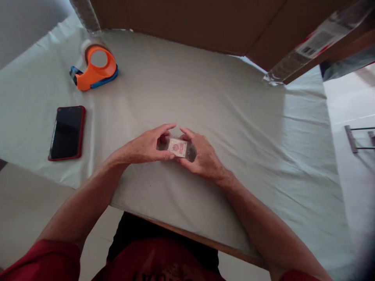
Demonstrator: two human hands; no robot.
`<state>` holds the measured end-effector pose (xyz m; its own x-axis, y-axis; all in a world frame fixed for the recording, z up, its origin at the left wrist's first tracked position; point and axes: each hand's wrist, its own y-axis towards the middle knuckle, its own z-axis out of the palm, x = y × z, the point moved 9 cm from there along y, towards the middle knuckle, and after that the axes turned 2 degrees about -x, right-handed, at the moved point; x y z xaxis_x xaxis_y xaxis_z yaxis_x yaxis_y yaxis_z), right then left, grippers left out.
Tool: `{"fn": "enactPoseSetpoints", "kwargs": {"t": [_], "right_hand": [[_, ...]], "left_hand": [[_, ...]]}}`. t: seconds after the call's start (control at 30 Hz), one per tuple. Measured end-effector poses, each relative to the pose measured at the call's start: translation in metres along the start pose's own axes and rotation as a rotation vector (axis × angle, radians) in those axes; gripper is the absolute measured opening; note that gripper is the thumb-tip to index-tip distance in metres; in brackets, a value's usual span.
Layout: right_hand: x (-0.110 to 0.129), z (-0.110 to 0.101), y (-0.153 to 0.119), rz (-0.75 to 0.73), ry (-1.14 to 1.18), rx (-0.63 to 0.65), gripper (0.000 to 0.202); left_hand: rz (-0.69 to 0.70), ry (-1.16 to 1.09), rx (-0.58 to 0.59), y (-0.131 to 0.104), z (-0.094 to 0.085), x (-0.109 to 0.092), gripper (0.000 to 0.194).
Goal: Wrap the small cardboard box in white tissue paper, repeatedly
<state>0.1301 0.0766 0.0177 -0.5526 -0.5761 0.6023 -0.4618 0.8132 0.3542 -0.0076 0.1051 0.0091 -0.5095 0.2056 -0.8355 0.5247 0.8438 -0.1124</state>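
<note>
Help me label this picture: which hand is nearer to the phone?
Left. The left hand is right of the phone, at the small box's near side; the right hand is at the box's opposite side, farther away.

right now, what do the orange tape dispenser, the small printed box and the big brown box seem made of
Tape dispenser: probably moulded plastic, smooth, with evenly coloured orange curves.
Small box: likely printed paperboard, judging by its flat face with red print; finish too blurred to tell.
Big box: most likely cardboard, matt, with plain brown panels and a fold line.
</note>
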Motion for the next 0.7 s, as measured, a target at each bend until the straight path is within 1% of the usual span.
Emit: {"fn": "enactPoseSetpoints", "kwargs": {"t": [0.07,0.2,0.27,0.33,0.37,0.43,0.53,0.63,0.7], "right_hand": [[-0.005,-0.003,-0.003,0.011,0.006,-0.027,0.075],[-0.013,-0.012,-0.004,0.044,0.061,0.011,0.072],[-0.015,-0.021,-0.003,0.071,0.082,-0.016,0.061],[-0.015,-0.029,-0.002,0.087,0.081,-0.056,0.045],[-0.014,-0.031,-0.001,0.084,0.073,-0.069,0.038],[-0.010,-0.031,0.001,0.064,0.060,-0.085,0.030],[-0.004,-0.027,0.006,0.041,0.025,-0.103,0.026],[0.000,-0.025,0.011,0.039,-0.070,-0.119,0.023],[0.004,-0.025,0.014,0.017,-0.156,-0.126,0.016]], "left_hand": [[0.008,-0.032,-0.049,0.000,0.003,0.002,0.084],[0.072,0.005,-0.130,0.002,0.007,-0.002,0.079],[0.144,0.041,-0.189,0.001,0.005,-0.007,0.081],[0.211,0.027,-0.229,-0.001,0.004,-0.011,0.083],[0.225,-0.002,-0.229,-0.001,0.004,-0.011,0.085],[0.210,-0.067,-0.208,-0.001,0.008,-0.008,0.086],[0.163,-0.109,-0.189,0.000,0.014,-0.001,0.083],[0.170,-0.125,-0.205,0.001,0.015,0.003,0.083],[0.177,-0.135,-0.213,0.001,0.016,0.004,0.085]]}}
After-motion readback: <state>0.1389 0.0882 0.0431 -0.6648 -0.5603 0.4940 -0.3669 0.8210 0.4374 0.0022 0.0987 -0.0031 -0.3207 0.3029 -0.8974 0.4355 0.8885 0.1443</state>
